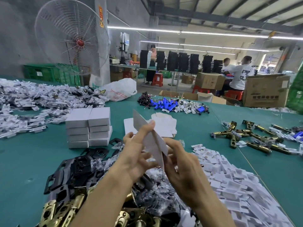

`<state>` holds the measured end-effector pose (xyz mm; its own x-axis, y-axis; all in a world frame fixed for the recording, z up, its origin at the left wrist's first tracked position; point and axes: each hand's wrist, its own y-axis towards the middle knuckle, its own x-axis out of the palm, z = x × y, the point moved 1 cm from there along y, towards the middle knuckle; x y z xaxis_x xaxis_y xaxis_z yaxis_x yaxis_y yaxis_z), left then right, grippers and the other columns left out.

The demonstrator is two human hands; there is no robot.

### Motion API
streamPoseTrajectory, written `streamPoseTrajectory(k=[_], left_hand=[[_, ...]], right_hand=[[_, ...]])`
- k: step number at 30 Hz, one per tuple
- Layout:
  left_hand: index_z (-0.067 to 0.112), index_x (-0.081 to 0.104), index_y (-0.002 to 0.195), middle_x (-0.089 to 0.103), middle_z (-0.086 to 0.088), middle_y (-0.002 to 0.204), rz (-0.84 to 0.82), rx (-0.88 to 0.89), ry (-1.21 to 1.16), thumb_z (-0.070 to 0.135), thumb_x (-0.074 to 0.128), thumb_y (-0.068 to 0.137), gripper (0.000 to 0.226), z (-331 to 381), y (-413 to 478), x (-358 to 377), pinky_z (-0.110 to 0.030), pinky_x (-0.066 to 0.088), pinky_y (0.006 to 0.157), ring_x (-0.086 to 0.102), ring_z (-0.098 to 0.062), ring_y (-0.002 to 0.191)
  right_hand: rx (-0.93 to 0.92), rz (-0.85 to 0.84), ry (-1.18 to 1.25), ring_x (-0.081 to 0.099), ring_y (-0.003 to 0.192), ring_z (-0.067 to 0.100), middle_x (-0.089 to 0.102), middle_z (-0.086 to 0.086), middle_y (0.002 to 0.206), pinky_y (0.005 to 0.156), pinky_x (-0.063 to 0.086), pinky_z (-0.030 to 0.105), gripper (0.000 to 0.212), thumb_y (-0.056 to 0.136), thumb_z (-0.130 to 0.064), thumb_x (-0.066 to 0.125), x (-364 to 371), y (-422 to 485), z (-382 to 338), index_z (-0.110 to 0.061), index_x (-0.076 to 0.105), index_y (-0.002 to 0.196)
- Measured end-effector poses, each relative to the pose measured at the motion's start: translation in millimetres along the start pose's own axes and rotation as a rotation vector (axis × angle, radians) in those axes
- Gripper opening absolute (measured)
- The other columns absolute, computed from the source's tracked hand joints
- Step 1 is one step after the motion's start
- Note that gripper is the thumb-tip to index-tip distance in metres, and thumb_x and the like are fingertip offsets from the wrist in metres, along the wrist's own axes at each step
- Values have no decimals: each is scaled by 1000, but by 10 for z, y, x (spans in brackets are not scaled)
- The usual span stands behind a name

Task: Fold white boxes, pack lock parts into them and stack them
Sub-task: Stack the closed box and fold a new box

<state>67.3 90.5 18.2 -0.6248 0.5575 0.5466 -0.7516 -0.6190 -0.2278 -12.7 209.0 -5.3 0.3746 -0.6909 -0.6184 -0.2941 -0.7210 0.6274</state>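
Observation:
Both my hands hold a flat, unfolded white box blank (151,140) edge-up above the green table (24,161). My left hand (137,153) grips its near left side, thumb and forefinger reaching up along the card. My right hand (182,167) pinches its lower right edge. Behind the blank lie more flat white blanks (165,126). Two stacks of folded white boxes (89,126) stand at the left. Black lock plates (75,171) and brass latch parts (65,210) lie below my arms.
Heaps of small bagged white parts lie at the far left (41,99) and at the right (237,182). Brass latches (249,136) are scattered at the right, blue batteries with wires (168,104) at the back. A big fan (72,40), cartons and seated workers are beyond the table.

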Motion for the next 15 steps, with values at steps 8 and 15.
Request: streamPoseTrajectory(k=[8, 15], left_hand=[[53, 19, 138, 73, -11, 94, -120, 45, 92, 37, 85, 39, 120, -63, -29, 65, -46, 58, 63, 74, -30, 70], [46, 24, 144, 68, -10, 109, -124, 65, 175, 39, 84, 39, 121, -132, -18, 87, -44, 57, 60, 73, -27, 71]], right_hand=[[93, -83, 150, 60, 110, 5, 49, -23, 136, 85, 57, 37, 74, 89, -17, 53, 67, 25, -84, -53, 23, 146], [72, 97, 61, 63, 80, -6, 66, -17, 105, 57, 46, 11, 62, 82, -16, 60, -21, 9, -104, -46, 43, 135]])
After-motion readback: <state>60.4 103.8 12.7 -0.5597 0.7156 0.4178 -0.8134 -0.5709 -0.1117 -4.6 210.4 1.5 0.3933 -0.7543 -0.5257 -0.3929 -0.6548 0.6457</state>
